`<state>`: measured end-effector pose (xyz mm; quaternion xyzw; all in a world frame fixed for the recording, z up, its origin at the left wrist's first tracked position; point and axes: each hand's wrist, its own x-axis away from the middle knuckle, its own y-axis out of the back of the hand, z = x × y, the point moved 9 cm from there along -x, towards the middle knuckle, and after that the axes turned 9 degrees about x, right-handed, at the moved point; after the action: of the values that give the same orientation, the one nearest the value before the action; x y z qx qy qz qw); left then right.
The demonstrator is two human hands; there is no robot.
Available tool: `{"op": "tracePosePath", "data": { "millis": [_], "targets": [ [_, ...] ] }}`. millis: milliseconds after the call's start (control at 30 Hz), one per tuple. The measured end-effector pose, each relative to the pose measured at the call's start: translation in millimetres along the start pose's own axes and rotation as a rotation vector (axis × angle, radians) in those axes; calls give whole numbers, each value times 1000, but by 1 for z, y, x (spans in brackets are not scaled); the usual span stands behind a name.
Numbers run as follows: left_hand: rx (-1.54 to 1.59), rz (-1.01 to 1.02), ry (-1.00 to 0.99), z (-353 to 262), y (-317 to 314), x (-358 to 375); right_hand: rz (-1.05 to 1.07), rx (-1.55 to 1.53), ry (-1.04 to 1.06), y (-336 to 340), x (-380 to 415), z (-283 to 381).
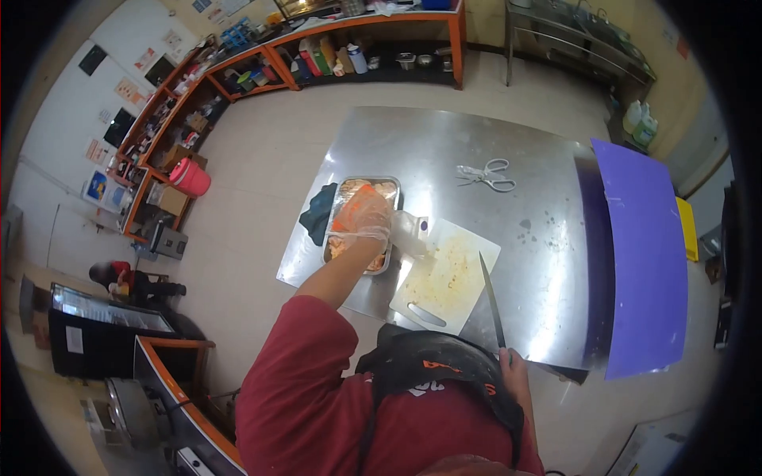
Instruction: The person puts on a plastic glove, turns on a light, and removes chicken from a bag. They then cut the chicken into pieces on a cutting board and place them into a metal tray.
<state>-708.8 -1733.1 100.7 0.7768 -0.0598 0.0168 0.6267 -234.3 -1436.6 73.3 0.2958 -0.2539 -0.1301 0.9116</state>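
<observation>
Knife (491,300) in right hand (513,369) points away, lengthwise beside cutting board (444,278).

We're looking down into a working commercial kitchen, no question. Centre stage is a big stainless steel prep table (444,159), scuffed and shiny, with a stained white cutting board (446,278) and a metal tray of raw meat (363,226) on it, plus white-handled kitchen scissors (486,174). A long chef's knife (492,300) hangs over the table edge. At the back right stands a stainless steel sink unit (583,36) with jugs of liquid (641,123) beside it. Orange-framed open shelving (357,51) runs along the wall, crammed with containers and supplies. Pale tiled floor (254,174), notices pinned on the walls.
</observation>
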Motion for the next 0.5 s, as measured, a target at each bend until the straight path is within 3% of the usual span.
{"op": "tracePosePath", "data": {
  "millis": [200, 333, 467, 500],
  "targets": [
    [54, 103, -9, -15, 57, 19, 37, 6, -10, 4, -1, 10],
    [-107, 144, -291, -29, 59, 25, 17, 8, -14, -2, -12, -8],
    [123, -151, -497, 27, 62, 16, 12, 18, -12, -2, -15, -10],
    [123, -140, -475, 35, 66, 11, 15, 24, -17, 1, -14, -3]
  ]
}}
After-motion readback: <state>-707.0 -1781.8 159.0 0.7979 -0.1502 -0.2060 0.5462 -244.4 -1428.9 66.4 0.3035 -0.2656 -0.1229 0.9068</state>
